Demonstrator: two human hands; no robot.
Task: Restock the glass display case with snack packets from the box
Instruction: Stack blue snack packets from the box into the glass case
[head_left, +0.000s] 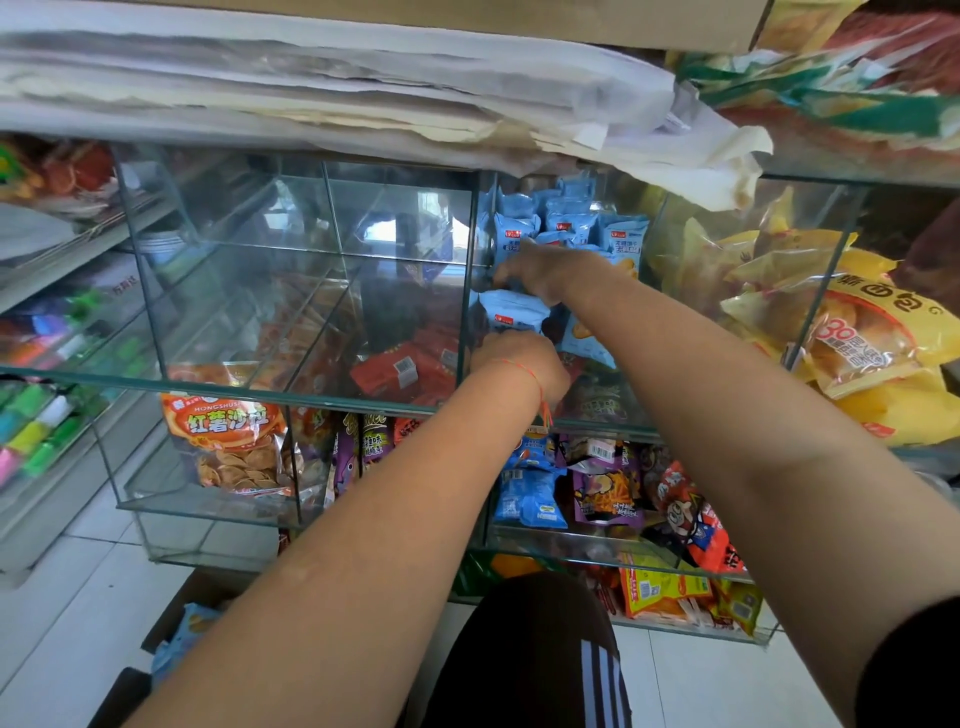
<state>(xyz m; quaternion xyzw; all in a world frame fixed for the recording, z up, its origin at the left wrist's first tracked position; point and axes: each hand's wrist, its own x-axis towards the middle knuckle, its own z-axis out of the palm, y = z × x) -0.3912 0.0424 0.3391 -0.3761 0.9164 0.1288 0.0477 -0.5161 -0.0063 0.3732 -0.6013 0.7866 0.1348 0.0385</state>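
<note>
Inside the clear glass display case, the left hand pinches a puffy, glossy blue packet; the right hand, fingers curled, seemingly presses stacked blue packets.

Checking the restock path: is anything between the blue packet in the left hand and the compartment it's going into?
Nothing visible blocks it. The left hand holds the blue packet at the compartment's open front, beneath the right hand, which rests on the stacked blue packets.

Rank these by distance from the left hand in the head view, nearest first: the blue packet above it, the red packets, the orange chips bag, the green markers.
From the left hand:
1. Blue packet, directly above.
2. Red packets, left compartment.
3. Orange chips bag, lower left.
4. Green markers, far left shelf.
</note>
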